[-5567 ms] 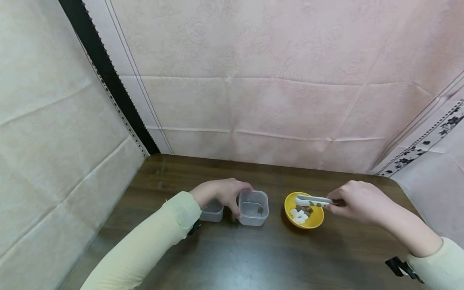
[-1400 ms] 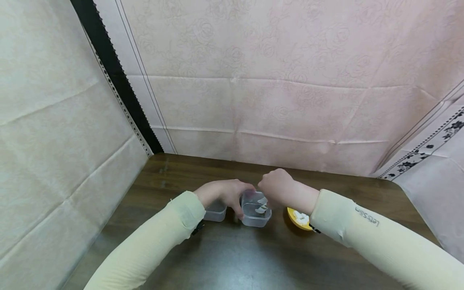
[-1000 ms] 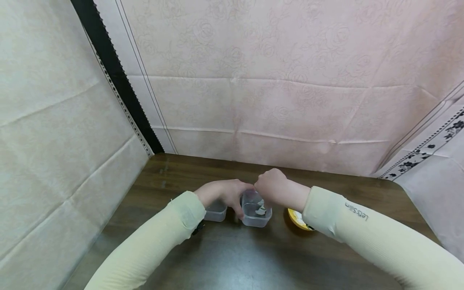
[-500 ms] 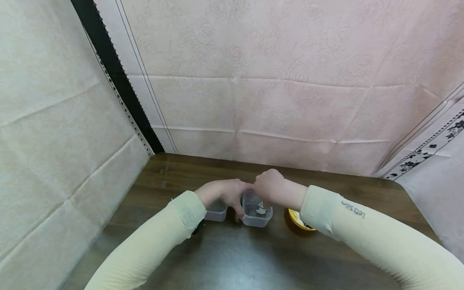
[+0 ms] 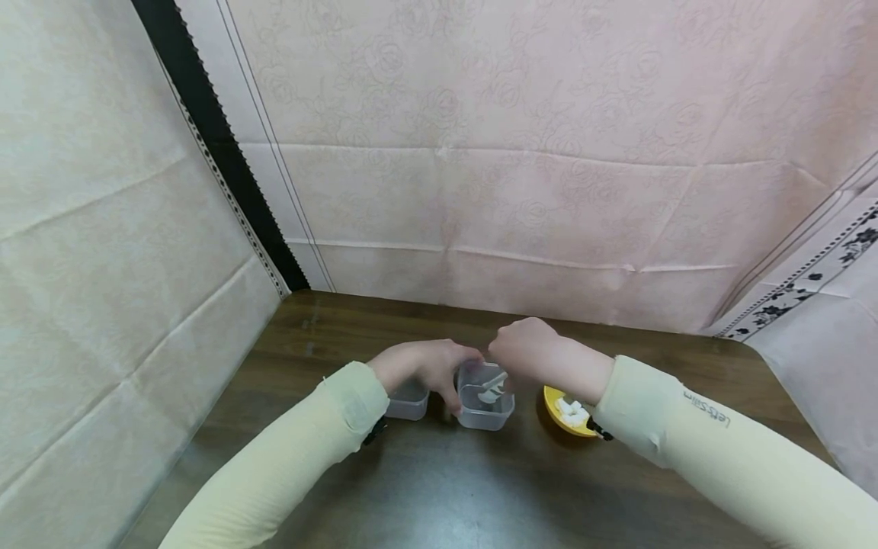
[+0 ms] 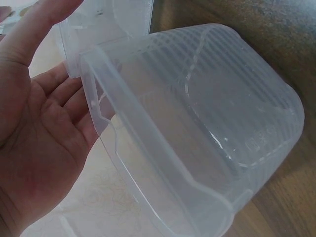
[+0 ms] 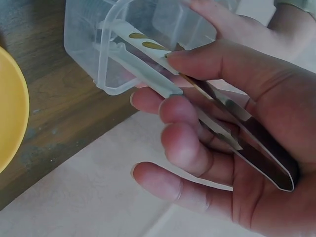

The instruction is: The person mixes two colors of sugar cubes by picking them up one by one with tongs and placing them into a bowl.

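My left hand (image 5: 439, 370) grips the left side of a small clear plastic container (image 5: 483, 420), thumb at the near side and fingers at the far side. Between the thumb and fingers of my right hand (image 5: 530, 349) are metal tongs (image 7: 152, 49) with white, leaf-patterned tips. Those tips reach inside the container and stand a little apart, as the right wrist view shows. Whatever lies under them is hidden in the head view. A second clear container (image 6: 237, 108), close on the left, fills much of the left wrist view.
Right of the containers stands a yellow bowl (image 5: 551, 400) with several white pieces (image 5: 572, 412); my right forearm covers part of it. The brown wooden table (image 5: 439, 488) ends at the back against a pale cloth wall (image 5: 521, 191).
Earlier, the tongs were over the yellow bowl, where brown pieces showed beside white ones; they have since moved left into the container. Lately my right hand has shifted slightly right. The left hand stays put.
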Action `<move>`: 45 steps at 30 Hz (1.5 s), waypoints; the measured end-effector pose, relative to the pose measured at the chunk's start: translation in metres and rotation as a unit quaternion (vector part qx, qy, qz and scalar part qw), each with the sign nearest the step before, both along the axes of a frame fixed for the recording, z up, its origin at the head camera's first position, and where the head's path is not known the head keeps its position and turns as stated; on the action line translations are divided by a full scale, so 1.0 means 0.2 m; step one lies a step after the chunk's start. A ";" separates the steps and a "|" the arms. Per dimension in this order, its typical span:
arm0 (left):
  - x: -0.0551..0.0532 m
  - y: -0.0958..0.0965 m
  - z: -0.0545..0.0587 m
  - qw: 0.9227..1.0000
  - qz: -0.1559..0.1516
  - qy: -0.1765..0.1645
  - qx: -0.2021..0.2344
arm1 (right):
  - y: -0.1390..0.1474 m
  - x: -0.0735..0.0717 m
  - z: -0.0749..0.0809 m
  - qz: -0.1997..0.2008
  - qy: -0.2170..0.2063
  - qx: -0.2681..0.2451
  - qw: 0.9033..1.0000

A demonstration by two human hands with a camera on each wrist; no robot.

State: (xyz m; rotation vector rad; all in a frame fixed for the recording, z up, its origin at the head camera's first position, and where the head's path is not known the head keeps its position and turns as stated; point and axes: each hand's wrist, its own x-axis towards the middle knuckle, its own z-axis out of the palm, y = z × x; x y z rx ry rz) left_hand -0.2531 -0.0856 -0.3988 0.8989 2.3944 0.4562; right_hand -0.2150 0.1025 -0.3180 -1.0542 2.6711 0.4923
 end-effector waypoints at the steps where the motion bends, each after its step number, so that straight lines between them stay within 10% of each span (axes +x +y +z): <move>1: 0.00 0.00 0.00 1.000 0.000 0.000 0.001 | 0.01 0.00 0.01 0.002 0.001 -0.006 1.000; 45: 0.01 0.00 0.01 1.000 0.005 -0.001 0.006 | 0.56 0.13 0.12 -0.001 0.021 -0.206 0.978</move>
